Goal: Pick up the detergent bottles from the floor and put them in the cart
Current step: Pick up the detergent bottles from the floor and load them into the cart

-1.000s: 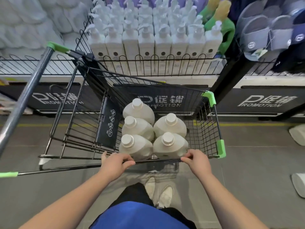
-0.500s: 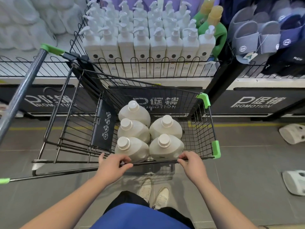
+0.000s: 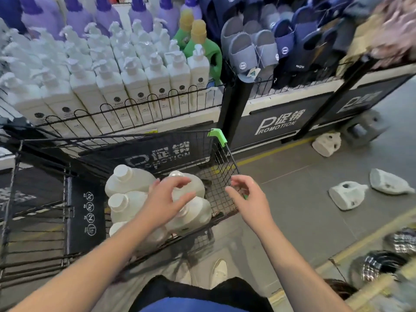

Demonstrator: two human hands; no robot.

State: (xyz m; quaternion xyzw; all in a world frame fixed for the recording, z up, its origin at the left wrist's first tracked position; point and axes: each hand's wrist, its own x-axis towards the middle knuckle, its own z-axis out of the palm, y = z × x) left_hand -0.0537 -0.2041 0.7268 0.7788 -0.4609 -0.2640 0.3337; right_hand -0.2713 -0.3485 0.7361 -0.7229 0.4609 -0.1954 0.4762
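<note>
Here, five white detergent bottles (image 3: pixel 128 179) with round caps stand packed together in the cart's basket, and we can read no label on them. Our left hand (image 3: pixel 166 199) hovers over the rear right one with fingers spread and loosely curved, gripping nothing; we cannot tell whether the fingertips brush its cap. Our right hand (image 3: pixel 249 199) hangs just over the right wall of the cart (image 3: pixel 221 167), equally relaxed and unladen, near the green corner guard (image 3: pixel 216 135). Right of the cart, well apart from it, three fallen bottles (image 3: pixel 347 194) lie on their sides on the grey floor. Inside the cart, left of the standing bottles, a black flap (image 3: pixel 89 212) carries a column of four crossed-out round icons. Beyond the cart's front, a black panel (image 3: pixel 279 122) reads "PROMOTION" beside a big P and two Chinese characters, and the same print shows through the cart's front mesh. Above that, behind a low wire fence, stand rows of white pump bottles (image 3: pixel 135 82) with small round black marks whose text is too small to read, then purple bottles (image 3: pixel 101 14), two green bottles (image 3: pixel 202 50), and grey and navy slippers (image 3: pixel 243 52) bearing round logos.
</note>
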